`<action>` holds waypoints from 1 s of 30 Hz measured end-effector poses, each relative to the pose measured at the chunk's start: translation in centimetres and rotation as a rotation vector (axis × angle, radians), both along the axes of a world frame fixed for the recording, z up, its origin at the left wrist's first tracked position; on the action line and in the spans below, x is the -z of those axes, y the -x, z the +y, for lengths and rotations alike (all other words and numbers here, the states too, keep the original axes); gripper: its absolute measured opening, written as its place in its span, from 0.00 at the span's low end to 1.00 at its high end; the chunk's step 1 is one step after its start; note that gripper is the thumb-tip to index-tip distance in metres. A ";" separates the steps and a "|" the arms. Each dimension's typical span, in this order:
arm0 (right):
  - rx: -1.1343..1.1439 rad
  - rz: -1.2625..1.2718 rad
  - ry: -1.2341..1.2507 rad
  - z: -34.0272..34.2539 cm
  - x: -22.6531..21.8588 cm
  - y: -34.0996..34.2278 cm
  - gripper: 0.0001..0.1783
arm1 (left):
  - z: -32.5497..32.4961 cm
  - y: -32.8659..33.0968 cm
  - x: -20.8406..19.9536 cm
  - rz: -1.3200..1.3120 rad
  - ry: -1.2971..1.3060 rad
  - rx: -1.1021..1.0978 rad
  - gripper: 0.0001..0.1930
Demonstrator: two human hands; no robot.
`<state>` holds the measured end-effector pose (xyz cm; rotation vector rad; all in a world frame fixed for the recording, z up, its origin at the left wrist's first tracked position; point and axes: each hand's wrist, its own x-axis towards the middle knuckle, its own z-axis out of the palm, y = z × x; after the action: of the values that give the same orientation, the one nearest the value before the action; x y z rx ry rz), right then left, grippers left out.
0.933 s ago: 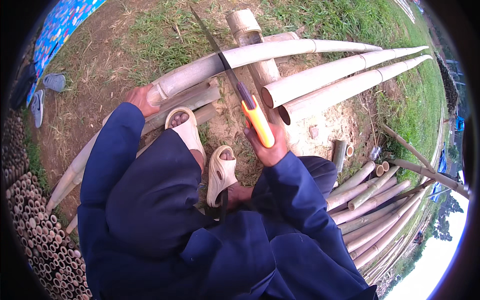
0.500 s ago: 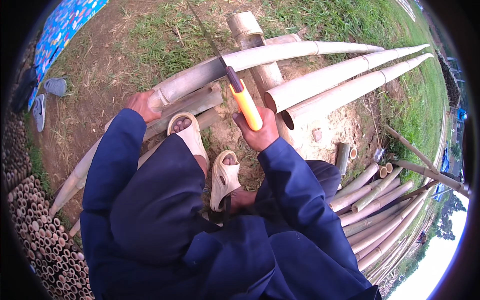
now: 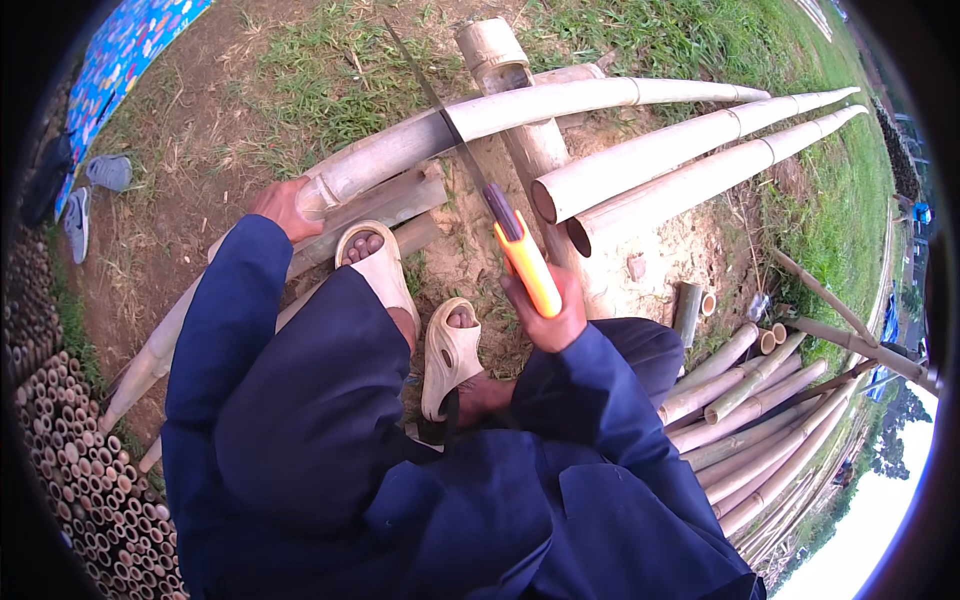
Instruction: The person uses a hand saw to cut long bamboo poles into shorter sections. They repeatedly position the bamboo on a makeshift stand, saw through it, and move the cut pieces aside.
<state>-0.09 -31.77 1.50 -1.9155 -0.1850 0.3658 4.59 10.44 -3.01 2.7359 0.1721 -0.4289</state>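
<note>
A long pale bamboo pole (image 3: 400,150) lies crosswise ahead of me, propped on a thick notched bamboo post (image 3: 530,140). My left hand (image 3: 288,208) is closed around the pole near a joint, left of my sandalled feet. In my right hand (image 3: 552,310) is a hand saw (image 3: 465,150) with an orange and dark handle. Its thin blade crosses the pole between my left hand and the post, its tip pointing away to the far left. Fingers of the right hand wrap the handle; whether the blade has cut into the bamboo cannot be made out.
Two cut bamboo poles (image 3: 690,150) lie to the right of the post. More bamboo lengths (image 3: 750,400) are heaped at the lower right. Stacked bamboo ends (image 3: 85,480) fill the lower left. Grey shoes (image 3: 78,222) sit beside a blue patterned sheet (image 3: 120,70).
My right hand has drawn the saw back toward my body and slightly right, so more blade shows on the near side of the pole. My left hand has stayed in place.
</note>
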 end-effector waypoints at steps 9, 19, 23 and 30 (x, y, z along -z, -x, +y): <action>-0.077 0.007 0.074 -6.5 -3.9 6.8 0.08 | 0.4 2.2 2.9 -0.063 0.047 -0.004 0.33; -0.062 -0.152 0.088 3.7 -1.7 -5.6 0.14 | -0.6 1.1 2.4 -0.048 0.032 0.002 0.33; -0.028 -0.003 0.076 -0.7 -1.6 -0.1 0.09 | -0.3 1.5 2.6 -0.067 0.035 -0.003 0.33; -0.139 -0.052 0.110 -7.7 -5.7 8.6 0.08 | 0.5 2.1 2.6 -0.035 0.096 -0.025 0.33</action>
<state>-8.71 -39.48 7.24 -2.0277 -0.3394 0.4264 2.51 10.90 -5.65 2.6420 0.1722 -0.3725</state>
